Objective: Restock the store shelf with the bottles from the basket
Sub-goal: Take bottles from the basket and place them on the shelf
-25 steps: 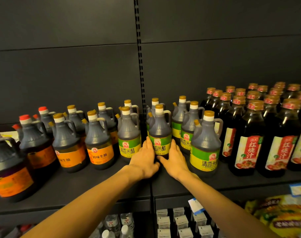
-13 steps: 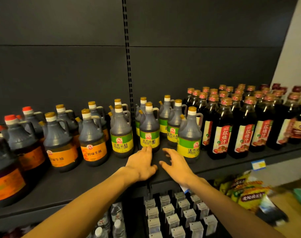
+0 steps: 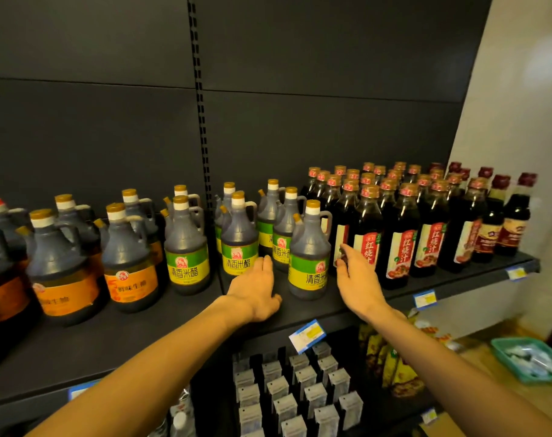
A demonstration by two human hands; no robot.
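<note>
Several green-labelled vinegar jugs stand on the dark shelf point(image 3: 142, 339). My left hand point(image 3: 256, 290) rests flat on the shelf, fingers apart, just in front of one green-labelled jug point(image 3: 238, 239), holding nothing. A second green-labelled jug point(image 3: 309, 257) stands nearest the front between my two hands. My right hand point(image 3: 356, 280) hovers to its right, fingers loosely spread and empty, in front of the tall dark sauce bottles point(image 3: 397, 238). A teal basket point(image 3: 530, 361) sits on the floor at lower right.
Orange-labelled jugs point(image 3: 128, 263) fill the shelf's left part. Small dark bottles point(image 3: 517, 216) stand at the shelf's right end by a white wall. Below are white boxes point(image 3: 303, 395) and yellow packets point(image 3: 394, 364). Price tags point(image 3: 307, 335) hang off the shelf edge.
Both hands let go of the middle green-labelled jug and drew back. My right hand swung right past the front jug. The view turned right, bringing the basket into sight.
</note>
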